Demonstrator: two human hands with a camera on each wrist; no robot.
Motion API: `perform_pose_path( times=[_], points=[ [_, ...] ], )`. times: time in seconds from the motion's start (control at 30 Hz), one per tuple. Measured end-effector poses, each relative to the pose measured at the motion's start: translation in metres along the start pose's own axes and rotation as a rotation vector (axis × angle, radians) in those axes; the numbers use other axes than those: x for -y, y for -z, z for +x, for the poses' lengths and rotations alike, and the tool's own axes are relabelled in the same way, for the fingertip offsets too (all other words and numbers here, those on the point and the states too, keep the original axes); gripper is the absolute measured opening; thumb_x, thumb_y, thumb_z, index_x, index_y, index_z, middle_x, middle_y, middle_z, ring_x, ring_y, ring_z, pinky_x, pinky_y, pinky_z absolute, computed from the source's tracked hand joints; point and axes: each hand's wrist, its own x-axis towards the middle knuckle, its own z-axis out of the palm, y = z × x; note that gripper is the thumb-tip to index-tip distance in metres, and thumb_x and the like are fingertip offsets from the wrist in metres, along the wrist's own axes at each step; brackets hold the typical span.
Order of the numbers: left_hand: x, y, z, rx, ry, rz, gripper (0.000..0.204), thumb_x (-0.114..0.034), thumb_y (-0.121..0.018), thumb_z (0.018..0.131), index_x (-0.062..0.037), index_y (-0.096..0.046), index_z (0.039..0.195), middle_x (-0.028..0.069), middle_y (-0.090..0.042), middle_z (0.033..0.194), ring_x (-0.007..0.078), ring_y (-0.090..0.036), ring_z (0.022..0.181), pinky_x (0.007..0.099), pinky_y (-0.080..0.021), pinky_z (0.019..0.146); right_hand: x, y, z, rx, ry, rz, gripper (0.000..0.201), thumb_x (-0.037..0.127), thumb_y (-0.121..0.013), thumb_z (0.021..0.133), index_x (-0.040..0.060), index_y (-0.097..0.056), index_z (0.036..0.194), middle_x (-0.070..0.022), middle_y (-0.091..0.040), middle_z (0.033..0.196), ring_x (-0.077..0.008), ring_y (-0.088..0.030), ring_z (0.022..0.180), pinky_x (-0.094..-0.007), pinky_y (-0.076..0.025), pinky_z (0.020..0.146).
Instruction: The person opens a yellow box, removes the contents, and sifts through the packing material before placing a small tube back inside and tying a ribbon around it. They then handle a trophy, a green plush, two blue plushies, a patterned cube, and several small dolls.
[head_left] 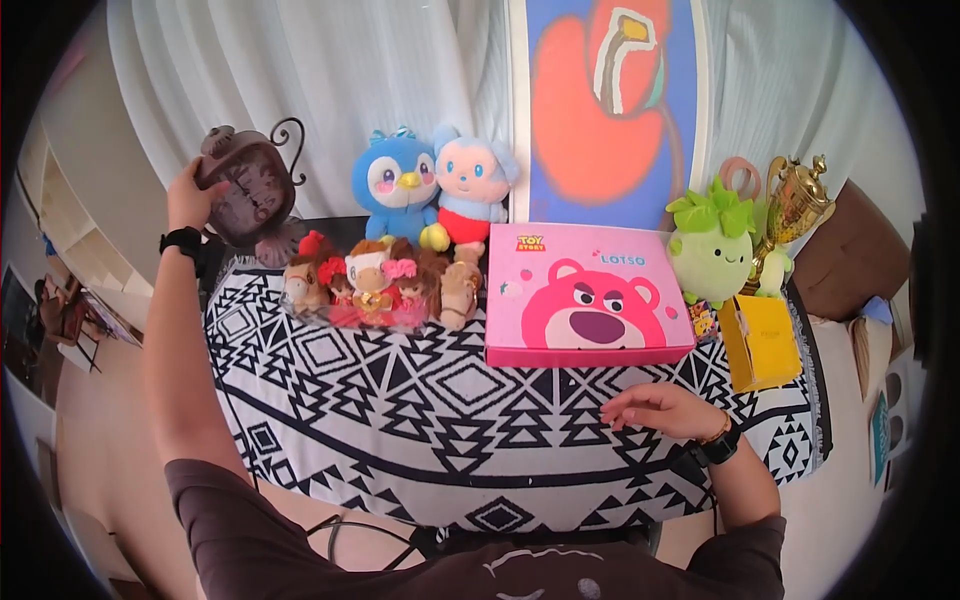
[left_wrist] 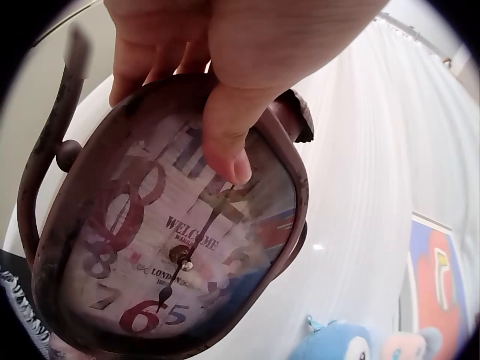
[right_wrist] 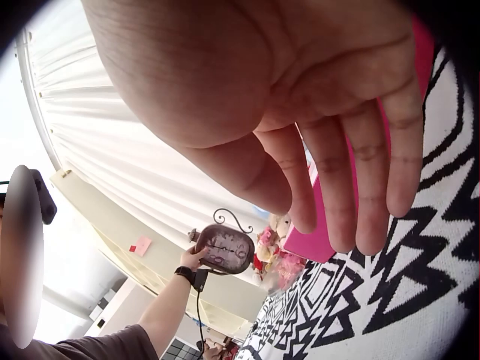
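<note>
My left hand (head_left: 193, 200) grips the upper left edge of a dark brown metal clock (head_left: 250, 190) at the table's far left. In the left wrist view the thumb of that hand (left_wrist: 240, 90) lies over the face of the clock (left_wrist: 187, 232), the other fingers behind its rim. The clock tilts, and a curled scroll stands out from its side. My right hand (head_left: 660, 410) hovers above the patterned cloth (head_left: 480, 430), in front of the pink box (head_left: 590, 295). Its fingers hang relaxed, holding nothing, as the right wrist view shows (right_wrist: 300, 97).
Blue plush toys (head_left: 400, 185) stand at the back, with small plush horses and dolls (head_left: 370, 285) before them. On the right are a green plush (head_left: 715, 250), a gold trophy (head_left: 795, 205) and a yellow box (head_left: 762, 343). A picture (head_left: 610, 110) stands behind the pink box.
</note>
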Motion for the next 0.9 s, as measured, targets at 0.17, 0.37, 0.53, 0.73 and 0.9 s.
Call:
perform_pose_path(
  times=[0.17, 0.37, 0.53, 0.73, 0.9],
  points=[
    [-0.014, -0.046, 0.018, 0.077, 0.012, -0.013, 0.062, -0.013, -0.079, 0.067, 0.0009, -0.055, 0.122, 0.0210, -0.066, 0.105, 0.0322, -0.064, 0.097, 0.0376, -0.049, 0.085, 0.023, 0.013, 0.012, -0.019, -0.022, -0.120, 0.027, 0.006, -0.048, 0.096, 0.0034, -0.057, 0.121, -0.0052, -0.063, 0.108, -0.0109, -0.061, 0.095, -0.0253, -0.047, 0.084],
    [-0.011, -0.078, 0.025, 0.179, 0.067, -0.085, 0.059, -0.009, -0.078, 0.067, 0.0007, -0.056, 0.121, 0.0189, -0.067, 0.102, 0.0304, -0.065, 0.095, 0.0365, -0.050, 0.083, 0.028, 0.026, 0.024, -0.023, -0.057, -0.135, 0.027, 0.006, -0.049, 0.096, 0.0032, -0.056, 0.122, -0.0034, -0.064, 0.106, -0.0085, -0.059, 0.092, -0.0246, -0.046, 0.083],
    [0.003, -0.091, 0.025, 0.217, 0.057, -0.107, 0.058, -0.010, -0.078, 0.068, 0.0008, -0.056, 0.121, 0.0187, -0.067, 0.103, 0.0297, -0.065, 0.096, 0.0366, -0.049, 0.084, 0.017, 0.029, 0.031, -0.017, -0.049, -0.083, 0.027, 0.005, -0.048, 0.096, 0.0029, -0.056, 0.122, -0.0038, -0.064, 0.106, -0.0088, -0.059, 0.093, -0.0242, -0.047, 0.082],
    [0.020, -0.105, 0.033, 0.198, 0.098, -0.074, 0.062, -0.010, -0.075, 0.072, -0.0001, -0.052, 0.128, 0.0184, -0.067, 0.104, 0.0264, -0.066, 0.095, 0.0347, -0.050, 0.083, 0.016, 0.028, 0.036, -0.022, -0.045, -0.082, 0.027, 0.004, -0.048, 0.096, 0.0021, -0.057, 0.121, -0.0045, -0.065, 0.105, -0.0090, -0.059, 0.093, -0.0236, -0.047, 0.082],
    [0.010, -0.107, 0.028, 0.169, 0.102, 0.007, 0.067, -0.018, -0.077, 0.072, -0.0006, -0.049, 0.131, 0.0216, -0.065, 0.108, 0.0331, -0.062, 0.102, 0.0373, -0.048, 0.087, 0.017, 0.030, 0.039, -0.011, -0.066, -0.126, 0.025, 0.002, -0.047, 0.096, -0.0016, -0.056, 0.119, -0.0092, -0.063, 0.111, -0.0158, -0.062, 0.100, -0.0286, -0.050, 0.087]
  ],
)
